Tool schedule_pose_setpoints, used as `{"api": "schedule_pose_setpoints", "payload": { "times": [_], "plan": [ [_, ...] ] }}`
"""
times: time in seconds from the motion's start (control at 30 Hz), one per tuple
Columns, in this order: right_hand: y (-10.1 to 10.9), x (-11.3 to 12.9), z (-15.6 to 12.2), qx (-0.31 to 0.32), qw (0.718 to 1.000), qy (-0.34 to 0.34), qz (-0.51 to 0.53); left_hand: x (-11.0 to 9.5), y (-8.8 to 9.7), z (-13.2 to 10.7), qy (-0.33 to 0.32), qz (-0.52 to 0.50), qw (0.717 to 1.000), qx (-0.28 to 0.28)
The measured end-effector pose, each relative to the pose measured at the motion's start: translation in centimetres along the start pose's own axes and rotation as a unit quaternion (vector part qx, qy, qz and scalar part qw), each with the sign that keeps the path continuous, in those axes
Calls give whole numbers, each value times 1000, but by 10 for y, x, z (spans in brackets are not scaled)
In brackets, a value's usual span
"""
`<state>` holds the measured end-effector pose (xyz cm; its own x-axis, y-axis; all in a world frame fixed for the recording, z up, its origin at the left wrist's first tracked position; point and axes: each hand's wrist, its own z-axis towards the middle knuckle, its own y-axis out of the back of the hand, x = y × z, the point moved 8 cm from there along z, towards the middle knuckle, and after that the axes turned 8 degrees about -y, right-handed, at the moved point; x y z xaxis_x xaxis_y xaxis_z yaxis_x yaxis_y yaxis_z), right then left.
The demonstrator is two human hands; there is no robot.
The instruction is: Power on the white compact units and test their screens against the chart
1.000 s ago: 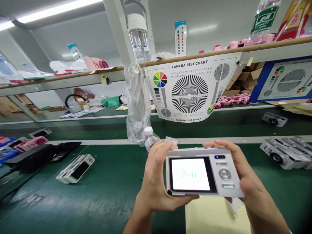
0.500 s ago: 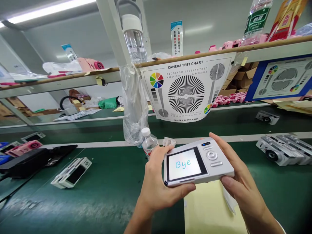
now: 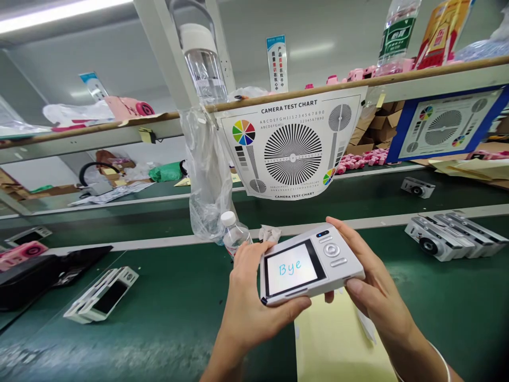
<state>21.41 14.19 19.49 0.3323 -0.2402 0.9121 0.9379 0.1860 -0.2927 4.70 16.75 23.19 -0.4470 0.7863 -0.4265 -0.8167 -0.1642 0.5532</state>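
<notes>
A silver digital camera [image 3: 310,265] is held up between both hands, its back turned toward me and slightly tilted. Its lit screen reads "Bye", and a small blue light glows near the top edge. My left hand [image 3: 254,297] grips the left end, thumb under the lower edge and fingers at the upper corner. Around the right end my right hand [image 3: 374,286] is closed, thumb at the lower right corner; most of its fingers are hidden behind the body. Beyond the camera hangs a printed camera test chart [image 3: 293,154].
Several silver cameras [image 3: 437,239] stand in a row at right, with another camera [image 3: 417,187] behind. White cameras [image 3: 101,294] lie at left, near a black pouch [image 3: 32,278]. A plastic bottle [image 3: 234,233] stands behind my left hand. Yellow paper [image 3: 334,339] lies below.
My view has turned a little to the right, so the surroundings shift left. Both hands still hold the camera, and its screen still reads "Bye".
</notes>
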Motion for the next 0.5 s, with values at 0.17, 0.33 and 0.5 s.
{"api": "schedule_pose_setpoints", "payload": {
  "times": [0.17,0.33,0.5],
  "plan": [
    [3,6,1,-36,998,4,-57,-2,3,-1,1,3,1000,3],
    [2,4,3,-9,997,30,-63,3,6,-4,1,17,1000,-5],
    [8,-5,4,-36,996,30,-71,10,1,-6,25,19,999,6]
  ]
}}
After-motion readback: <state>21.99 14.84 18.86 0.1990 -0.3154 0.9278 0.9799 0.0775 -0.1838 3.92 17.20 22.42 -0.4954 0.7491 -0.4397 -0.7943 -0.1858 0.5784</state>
